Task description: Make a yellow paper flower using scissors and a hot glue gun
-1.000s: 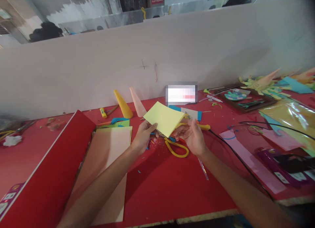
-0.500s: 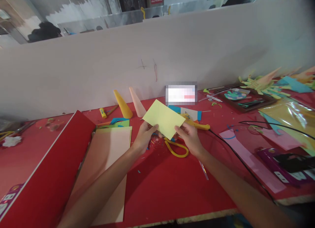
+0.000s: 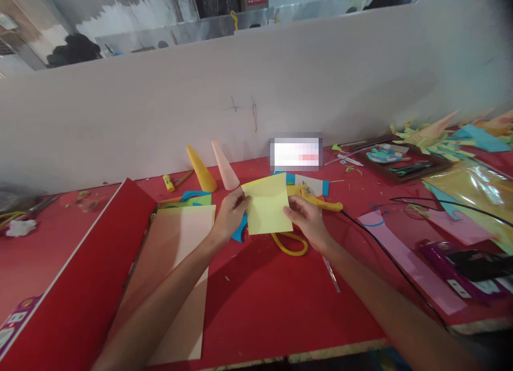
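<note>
Above the middle of the red table, a sheet of pale yellow paper [image 3: 268, 206] is held up between both hands. My left hand [image 3: 231, 210] pinches its left edge, thumb in front. On the opposite edge my right hand [image 3: 308, 217] grips the paper the same way; the fingers behind it are partly hidden. Behind the right hand lies a yellow glue gun [image 3: 326, 205] with a black cord. Below the paper shows a yellow loop [image 3: 290, 249], and a blue piece [image 3: 239, 231] sticks out beside the left hand.
A yellow cone [image 3: 201, 170] and a pale pink cone [image 3: 225, 168] stand near the white wall. Peach sheets [image 3: 176, 285] lie left beside a red upright panel [image 3: 80, 269]. At right are a pink strip [image 3: 412, 264], a purple device [image 3: 457, 269] and a brown tray [image 3: 412, 176].
The yellow paper has been turned from a slanted position to nearly upright and now looks narrower. Both hands still hold it at its sides. A blue piece shows beside the left hand.
</note>
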`<state>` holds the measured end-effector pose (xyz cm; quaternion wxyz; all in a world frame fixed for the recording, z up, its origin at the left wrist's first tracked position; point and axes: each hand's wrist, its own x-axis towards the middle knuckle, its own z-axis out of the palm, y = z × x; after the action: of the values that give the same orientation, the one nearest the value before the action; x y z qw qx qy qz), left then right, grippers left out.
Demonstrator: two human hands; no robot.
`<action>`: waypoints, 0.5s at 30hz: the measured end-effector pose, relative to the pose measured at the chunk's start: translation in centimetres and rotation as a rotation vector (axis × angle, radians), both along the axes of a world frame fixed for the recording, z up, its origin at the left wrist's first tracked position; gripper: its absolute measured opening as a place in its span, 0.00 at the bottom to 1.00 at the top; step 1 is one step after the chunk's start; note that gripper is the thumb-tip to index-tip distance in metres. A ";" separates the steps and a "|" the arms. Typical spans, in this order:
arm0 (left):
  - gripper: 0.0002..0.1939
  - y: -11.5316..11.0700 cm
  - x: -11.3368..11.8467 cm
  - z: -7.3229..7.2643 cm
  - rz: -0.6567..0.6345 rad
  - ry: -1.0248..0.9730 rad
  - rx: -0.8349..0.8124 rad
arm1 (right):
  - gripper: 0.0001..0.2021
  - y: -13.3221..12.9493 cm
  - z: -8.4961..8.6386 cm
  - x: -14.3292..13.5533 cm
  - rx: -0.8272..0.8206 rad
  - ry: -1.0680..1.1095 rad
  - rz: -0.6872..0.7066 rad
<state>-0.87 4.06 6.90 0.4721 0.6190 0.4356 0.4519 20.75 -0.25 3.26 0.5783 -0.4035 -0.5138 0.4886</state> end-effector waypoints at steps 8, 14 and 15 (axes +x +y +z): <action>0.23 -0.8 0.4 0.7 -0.096 -0.101 0.053 | 0.20 0.3 -1.0 -0.4 -0.167 0.195 -0.014; 0.39 -1.0 0.8 0.5 -0.202 -0.152 0.048 | 0.16 0.1 0.1 0.1 -0.342 0.446 0.254; 0.41 -1.0 0.9 0.3 -0.242 -0.189 -0.007 | 0.15 -0.1 0.2 0.1 -0.376 0.472 0.329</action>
<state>0.05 3.03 7.18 0.5641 0.6201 0.3130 0.4464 20.85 -0.31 3.49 0.5102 -0.2906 -0.3252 0.7413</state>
